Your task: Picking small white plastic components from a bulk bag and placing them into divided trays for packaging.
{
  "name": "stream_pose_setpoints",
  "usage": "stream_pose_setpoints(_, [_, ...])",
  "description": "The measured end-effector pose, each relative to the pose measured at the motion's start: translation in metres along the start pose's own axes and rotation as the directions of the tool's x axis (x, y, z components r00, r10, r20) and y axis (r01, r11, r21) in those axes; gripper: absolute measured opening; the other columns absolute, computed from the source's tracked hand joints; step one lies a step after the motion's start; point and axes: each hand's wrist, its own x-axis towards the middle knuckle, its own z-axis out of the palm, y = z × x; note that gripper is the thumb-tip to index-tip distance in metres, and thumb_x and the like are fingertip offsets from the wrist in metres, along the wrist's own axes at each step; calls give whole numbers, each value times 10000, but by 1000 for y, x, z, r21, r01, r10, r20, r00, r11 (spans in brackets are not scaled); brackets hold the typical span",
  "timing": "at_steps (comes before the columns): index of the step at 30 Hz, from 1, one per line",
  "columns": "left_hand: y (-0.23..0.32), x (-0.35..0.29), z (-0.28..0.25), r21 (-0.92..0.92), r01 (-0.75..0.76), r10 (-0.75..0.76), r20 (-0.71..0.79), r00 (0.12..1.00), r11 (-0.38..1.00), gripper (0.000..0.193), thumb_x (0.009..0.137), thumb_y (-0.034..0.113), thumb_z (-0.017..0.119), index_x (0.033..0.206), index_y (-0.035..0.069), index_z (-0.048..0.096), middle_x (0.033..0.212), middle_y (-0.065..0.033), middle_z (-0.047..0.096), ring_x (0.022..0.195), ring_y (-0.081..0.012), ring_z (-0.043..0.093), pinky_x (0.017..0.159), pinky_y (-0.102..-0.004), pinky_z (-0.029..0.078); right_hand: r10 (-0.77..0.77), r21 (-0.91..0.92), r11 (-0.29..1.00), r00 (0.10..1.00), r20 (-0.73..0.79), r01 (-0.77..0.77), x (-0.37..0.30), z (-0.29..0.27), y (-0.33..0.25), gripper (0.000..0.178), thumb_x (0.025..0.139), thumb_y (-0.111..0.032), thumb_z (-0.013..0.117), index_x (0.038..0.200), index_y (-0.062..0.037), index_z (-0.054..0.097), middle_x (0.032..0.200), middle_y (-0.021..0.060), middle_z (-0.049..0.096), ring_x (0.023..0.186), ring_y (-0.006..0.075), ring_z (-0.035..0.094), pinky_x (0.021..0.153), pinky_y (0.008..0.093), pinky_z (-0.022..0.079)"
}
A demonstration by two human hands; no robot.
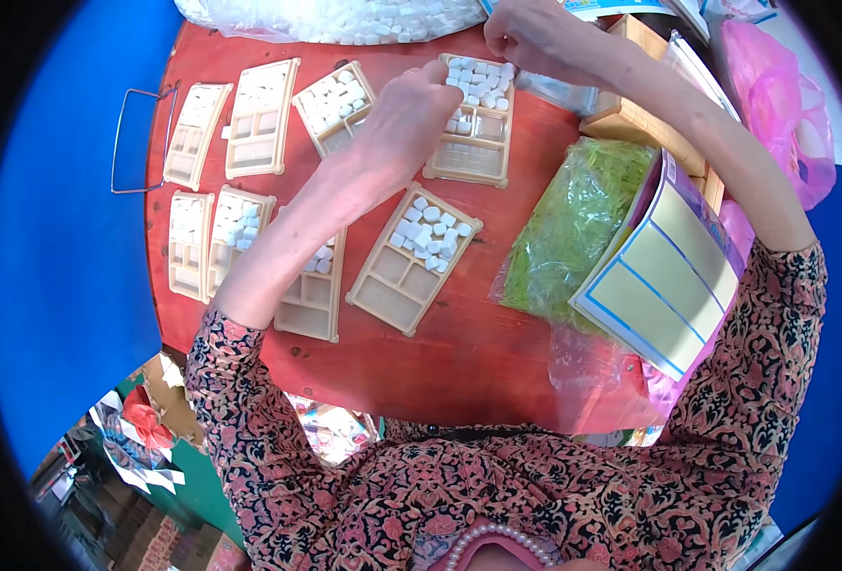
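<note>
My left hand [410, 112] is closed, its fingertips at the left edge of a beige compartment tray [469, 164]. Small white chunky pieces [478, 81] fill that tray's far compartment, and a few lie in a middle one. What the left fingers pinch, if anything, is hidden. Up beyond the tray's far right corner, my right hand [540, 36] is raised with its fingers curled; whatever is in them cannot be made out. Another beige tray [383, 295] lies nearer me, white pieces in its far compartment. My left forearm covers part of a further tray [309, 309].
Several similar trays [254, 157] stand at the left on the red table [440, 371]. A large clear bag of white pieces [373, 21] lies at the far edge. To the right are a bag of green shreds [573, 219], a printed carton [654, 276], wooden boxes [645, 124] and a pink bag [773, 105].
</note>
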Motion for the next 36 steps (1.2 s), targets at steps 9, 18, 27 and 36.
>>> stream_pose_setpoints(9, [-3, -6, 10, 93, 11, -8, -25, 1000, 996, 69, 667, -97, 547, 729, -76, 567, 838, -229, 562, 816, -378, 594, 699, -429, 507, -165, -127, 980, 984, -73, 155, -2, 23, 6, 94, 802, -89, 509, 860, -18, 526, 857, 169, 527, 835, 350, 517, 741, 407, 424])
stream_pose_setpoints(18, [-12, -17, 9, 67, 105, -102, -44, 994, 992, 99, 821, -15, 570, 912, -24, 606, 813, -154, 536, 770, -339, 571, 667, -407, 461, -194, -32, 981, 977, -87, 192, 7, 33, 10, 87, 815, -92, 505, 856, -18, 527, 856, 172, 529, 840, 344, 517, 732, 401, 420])
stream_pose_setpoints(27, [-8, -19, 8, 6, 116, -115, -94, 989, 993, 30, 720, -90, 545, 740, -69, 551, 791, -220, 545, 773, -374, 585, 663, -431, 482, -448, -40, 894, 884, -135, 447, 11, 33, 5, 60, 778, -43, 541, 832, -18, 534, 820, 173, 549, 812, 342, 536, 699, 398, 430])
stream_pose_setpoints(36, [-11, -16, 3, -24, 176, -177, -137, 975, 984, 153, 804, -14, 597, 954, -30, 622, 857, -153, 571, 804, -331, 589, 692, -399, 463, -310, 19, 950, 948, -76, 312, 15, 30, 7, 72, 765, -45, 557, 827, -15, 537, 807, 171, 553, 800, 343, 541, 689, 399, 434])
